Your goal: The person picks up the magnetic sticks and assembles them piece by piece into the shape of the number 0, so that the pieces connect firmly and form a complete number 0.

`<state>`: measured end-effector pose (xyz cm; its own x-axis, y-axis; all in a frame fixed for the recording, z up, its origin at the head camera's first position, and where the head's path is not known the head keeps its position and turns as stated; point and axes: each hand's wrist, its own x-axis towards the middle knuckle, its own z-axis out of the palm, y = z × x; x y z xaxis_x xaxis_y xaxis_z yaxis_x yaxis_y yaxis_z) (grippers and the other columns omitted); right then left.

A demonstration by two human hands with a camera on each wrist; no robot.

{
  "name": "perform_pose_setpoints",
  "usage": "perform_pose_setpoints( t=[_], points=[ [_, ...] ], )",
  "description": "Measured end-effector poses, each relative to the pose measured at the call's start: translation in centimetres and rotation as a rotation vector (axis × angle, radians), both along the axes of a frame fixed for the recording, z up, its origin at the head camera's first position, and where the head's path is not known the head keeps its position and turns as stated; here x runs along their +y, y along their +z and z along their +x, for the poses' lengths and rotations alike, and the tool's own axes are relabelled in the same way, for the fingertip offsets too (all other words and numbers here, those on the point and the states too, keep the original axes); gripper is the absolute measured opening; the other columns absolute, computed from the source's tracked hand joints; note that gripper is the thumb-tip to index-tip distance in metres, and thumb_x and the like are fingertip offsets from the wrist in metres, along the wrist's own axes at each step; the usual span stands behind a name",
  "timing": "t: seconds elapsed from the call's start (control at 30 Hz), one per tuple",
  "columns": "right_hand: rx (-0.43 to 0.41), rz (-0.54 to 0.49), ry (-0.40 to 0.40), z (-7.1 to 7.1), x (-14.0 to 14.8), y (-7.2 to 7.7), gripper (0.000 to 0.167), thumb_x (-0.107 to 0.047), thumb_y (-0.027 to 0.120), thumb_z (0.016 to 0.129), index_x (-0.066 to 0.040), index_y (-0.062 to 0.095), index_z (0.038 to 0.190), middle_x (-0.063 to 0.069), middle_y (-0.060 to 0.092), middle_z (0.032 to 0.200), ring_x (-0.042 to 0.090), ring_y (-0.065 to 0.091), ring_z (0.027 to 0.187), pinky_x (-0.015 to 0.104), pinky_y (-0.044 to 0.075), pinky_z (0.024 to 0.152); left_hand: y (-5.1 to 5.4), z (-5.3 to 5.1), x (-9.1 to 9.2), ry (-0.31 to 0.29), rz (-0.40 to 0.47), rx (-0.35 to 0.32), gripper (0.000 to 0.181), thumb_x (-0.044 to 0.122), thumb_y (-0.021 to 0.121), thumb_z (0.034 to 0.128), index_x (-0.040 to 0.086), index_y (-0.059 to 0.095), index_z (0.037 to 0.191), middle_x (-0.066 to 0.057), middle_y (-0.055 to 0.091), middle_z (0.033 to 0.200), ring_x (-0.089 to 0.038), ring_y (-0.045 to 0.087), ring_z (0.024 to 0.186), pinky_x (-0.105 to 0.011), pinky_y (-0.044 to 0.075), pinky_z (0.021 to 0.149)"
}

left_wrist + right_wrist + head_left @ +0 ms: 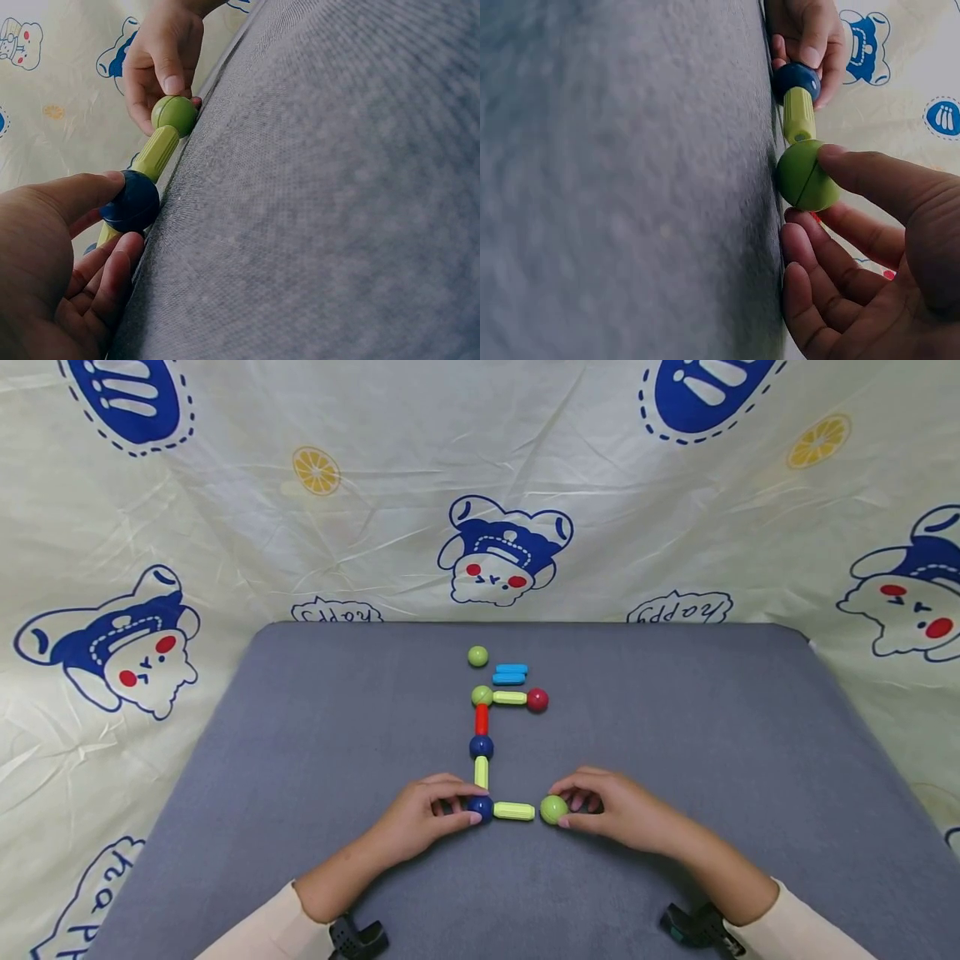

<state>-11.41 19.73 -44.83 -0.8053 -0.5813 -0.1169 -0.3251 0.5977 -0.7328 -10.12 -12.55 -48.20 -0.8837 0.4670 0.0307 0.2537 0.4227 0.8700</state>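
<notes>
Pinching at a table (675, 710), well off its far edge
Left hand (422, 810) pinches navy ball (482, 807); right hand (618, 810) pinches green ball (553, 810).

Six balls (554, 811) and six rods (514, 812)

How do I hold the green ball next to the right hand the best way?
I'd come from the right and pinch the green ball at its widest part, on its near and far sides, much as the right hand does. It's round, so opposite sides should hold steady, and its left side, facing the yellow stick, would be left free.
</notes>
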Motion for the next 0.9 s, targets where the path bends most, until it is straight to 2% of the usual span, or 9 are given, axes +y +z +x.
perform_pose_setpoints(
  t=[0.43, 0.9],
  points=[
    [-0.034, -0.042, -0.026, 0.3, -0.6, -0.7, 0.032, -0.037, 0.076, 0.09, -0.021, 0.07, 0.118, -0.007, 0.065, 0.107, 0.005, 0.059, 0.091, 0.022, 0.051, 0.078, 0.2, 0.0, 0.0, -0.001, 0.009, -0.015, 0.03, 0.028, 0.079, 0.0895, 0.026, 0.075, 0.12, 0.007, 0.069, 0.104, -0.003, 0.06, 0.08, -0.022, 0.052, 0.067],
    [-0.081, -0.085, -0.07, 0.3, -0.2, -1.5, 0.032, -0.038, 0.077, 0.09, -0.021, 0.069, 0.116, -0.004, 0.064, 0.1, 0.006, 0.057, 0.087, 0.022, 0.048, 0.074, 0.3, 0.0, 0.0, -0.003, 0.0, -0.03, 0.031, 0.029, 0.079, 0.0894, 0.028, 0.075, 0.12, 0.008, 0.067, 0.104, -0.005, 0.06, 0.08, -0.022, 0.052, 0.068]
  ],
)
